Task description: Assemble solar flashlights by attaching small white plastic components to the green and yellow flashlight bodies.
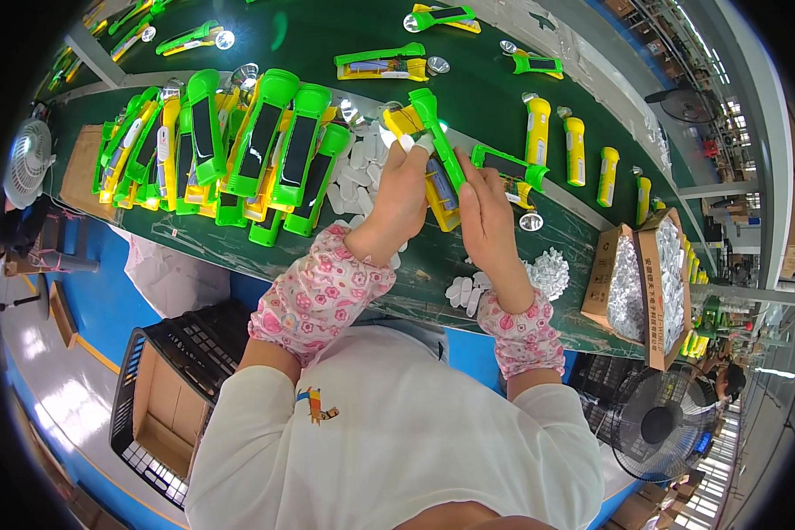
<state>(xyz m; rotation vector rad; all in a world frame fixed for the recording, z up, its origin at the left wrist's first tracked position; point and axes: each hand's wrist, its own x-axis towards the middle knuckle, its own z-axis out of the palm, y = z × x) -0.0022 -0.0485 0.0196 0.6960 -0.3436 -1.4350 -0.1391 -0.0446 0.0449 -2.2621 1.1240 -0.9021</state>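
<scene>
Both my hands are on one flashlight whose green shell half and yellow shell half are apart, with a bluish cylinder showing inside. My left hand is closed at its upper end, near a small white part. My right hand grips the green half from the right side. The fingers partly hide how the halves meet. Just beyond my right hand lies another opened flashlight, its silver reflector cup hanging loose. Small white plastic pieces lie left of my left hand.
A heap of green and yellow flashlights stands at the left. More yellow flashlights line the green belt on the right. Cardboard boxes of small clear parts sit at the right edge, beside a black fan. A black crate stands lower left.
</scene>
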